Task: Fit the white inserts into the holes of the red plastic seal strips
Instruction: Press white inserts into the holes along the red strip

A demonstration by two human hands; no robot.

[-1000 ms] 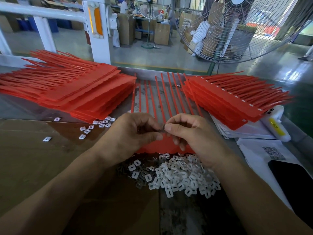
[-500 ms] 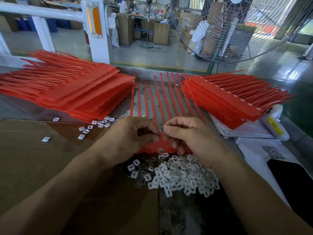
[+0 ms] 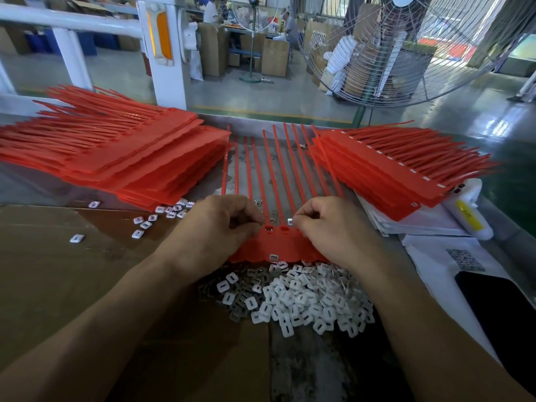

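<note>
1. Right hand (image 3: 333, 227) pinches one white insert (image 3: 289, 221) right over the red seal strip (image 3: 278, 245), mid tabletop.
2. Left hand (image 3: 220, 227), fingers curled, presses the strip's edge.
3. Loose insert pile (image 3: 304, 300) sits just nearer.

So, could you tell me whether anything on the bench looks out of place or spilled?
Yes, mildly: several stray white inserts lie scattered on the brown cardboard beside the left red stack, apart from the main insert pile. One loose insert also sits on the strip sheet being worked.
</note>
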